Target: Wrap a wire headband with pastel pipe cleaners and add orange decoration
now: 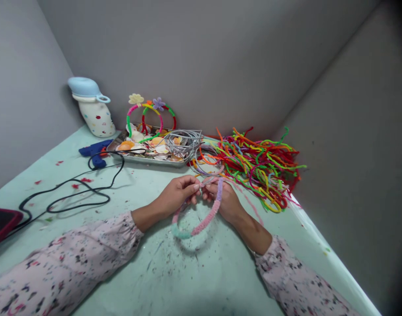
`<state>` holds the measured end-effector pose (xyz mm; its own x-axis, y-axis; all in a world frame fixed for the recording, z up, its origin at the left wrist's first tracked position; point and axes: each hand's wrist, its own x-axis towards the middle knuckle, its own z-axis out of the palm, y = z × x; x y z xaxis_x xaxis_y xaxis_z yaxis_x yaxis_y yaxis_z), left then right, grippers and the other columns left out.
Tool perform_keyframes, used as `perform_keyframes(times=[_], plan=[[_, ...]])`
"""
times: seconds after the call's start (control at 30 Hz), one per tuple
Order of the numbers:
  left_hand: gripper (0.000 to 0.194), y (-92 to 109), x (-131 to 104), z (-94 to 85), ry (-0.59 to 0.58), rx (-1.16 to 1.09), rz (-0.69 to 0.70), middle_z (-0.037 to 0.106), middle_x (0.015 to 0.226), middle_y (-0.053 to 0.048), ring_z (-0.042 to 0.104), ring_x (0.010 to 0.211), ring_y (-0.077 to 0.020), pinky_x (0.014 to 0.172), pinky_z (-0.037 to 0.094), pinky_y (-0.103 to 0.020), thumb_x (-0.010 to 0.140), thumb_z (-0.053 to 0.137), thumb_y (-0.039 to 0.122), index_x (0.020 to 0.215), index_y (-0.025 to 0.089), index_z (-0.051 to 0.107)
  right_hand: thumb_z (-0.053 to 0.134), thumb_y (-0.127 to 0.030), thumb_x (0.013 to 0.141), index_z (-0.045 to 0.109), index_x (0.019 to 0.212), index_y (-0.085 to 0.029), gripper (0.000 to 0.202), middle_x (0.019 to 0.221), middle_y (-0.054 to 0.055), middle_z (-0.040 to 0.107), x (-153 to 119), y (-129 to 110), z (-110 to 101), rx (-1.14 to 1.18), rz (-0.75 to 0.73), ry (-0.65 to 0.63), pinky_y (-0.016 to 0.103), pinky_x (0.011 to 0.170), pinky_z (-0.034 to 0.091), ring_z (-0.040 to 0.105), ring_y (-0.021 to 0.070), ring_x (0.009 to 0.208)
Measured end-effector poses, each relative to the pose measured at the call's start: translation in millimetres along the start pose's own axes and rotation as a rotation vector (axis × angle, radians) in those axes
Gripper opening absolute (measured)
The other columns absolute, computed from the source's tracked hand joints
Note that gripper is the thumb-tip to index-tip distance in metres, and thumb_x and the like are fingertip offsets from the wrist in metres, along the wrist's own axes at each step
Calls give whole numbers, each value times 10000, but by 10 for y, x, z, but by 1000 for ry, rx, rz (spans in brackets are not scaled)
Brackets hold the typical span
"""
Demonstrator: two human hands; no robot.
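Observation:
Between my two hands is a hoop (205, 223) wrapped in fuzzy pipe cleaner, with pink, mint and lilac stretches. My left hand (179, 192) pinches the hoop's far side between thumb and fingers. Close beside it, my right hand (225, 199) is closed on the same side, where a pink pipe cleaner meets the hoop. The pink pipe cleaner's loose tail (252, 206) trails past my right hand to the right and down to the table. My fingertips partly hide the spot where the strand joins the hoop.
A metal tray (151, 163) holds shells, a grey wire coil (184, 142) and two flower-topped hoops (144, 105). To its right lies a pile of colourful pipe cleaners (260, 164). At left are a blue glue gun (95, 150), its black cord (89, 186), a bottle (93, 112) and a red-edged device (1, 224).

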<state>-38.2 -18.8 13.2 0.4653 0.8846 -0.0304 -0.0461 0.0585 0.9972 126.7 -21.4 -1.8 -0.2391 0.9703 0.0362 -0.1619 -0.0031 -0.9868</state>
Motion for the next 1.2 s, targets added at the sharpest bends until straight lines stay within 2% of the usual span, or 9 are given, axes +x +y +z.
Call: perform_keyframes(times=[0.2, 0.4, 0.6, 0.83, 1.0, 1.2], plan=[[208, -64, 12, -52, -38, 110, 29, 586, 669, -7, 489, 520, -68, 466, 339, -174, 822, 527, 336, 853, 141, 591, 570, -250, 765, 613, 746, -161, 101, 629, -7, 557, -2, 4, -30, -98, -59, -31, 231, 523, 341, 475, 108, 566], [247, -73, 13, -58, -30, 154, 22, 572, 616, -1, 454, 471, -67, 437, 304, -178, 810, 531, 381, 843, 147, 605, 565, -274, 771, 587, 721, -168, 118, 600, -21, 536, -17, -12, -50, -175, -59, -31, 228, 523, 339, 462, 105, 555], [262, -69, 19, -44, -63, 102, -19, 554, 569, 4, 435, 444, -66, 431, 307, -183, 780, 568, 401, 794, 143, 613, 553, -308, 780, 601, 711, -180, 153, 623, -6, 532, -10, -10, -56, -205, -89, -49, 246, 545, 345, 462, 127, 579], [268, -3, 17, -44, -101, 5, -124, 592, 635, -12, 472, 441, -57, 413, 335, -178, 721, 644, 382, 784, 121, 628, 598, -305, 750, 613, 726, -207, 102, 626, -14, 531, 1, 57, -119, -169, -64, -64, 250, 565, 356, 462, 131, 589], [250, -16, 16, -56, -185, -101, -225, 604, 667, -18, 505, 439, -58, 395, 336, -171, 711, 666, 343, 804, 116, 615, 585, -292, 758, 616, 709, -192, 116, 610, -29, 520, -1, 97, -143, -127, -55, -115, 234, 562, 341, 446, 112, 577], [248, -34, -16, -36, -268, -173, -229, 599, 683, -21, 508, 470, -53, 434, 381, -173, 745, 647, 353, 803, 115, 605, 612, -339, 731, 647, 737, -189, 154, 675, -8, 585, -10, 200, -192, -97, 6, -134, 253, 619, 382, 494, 127, 622]])
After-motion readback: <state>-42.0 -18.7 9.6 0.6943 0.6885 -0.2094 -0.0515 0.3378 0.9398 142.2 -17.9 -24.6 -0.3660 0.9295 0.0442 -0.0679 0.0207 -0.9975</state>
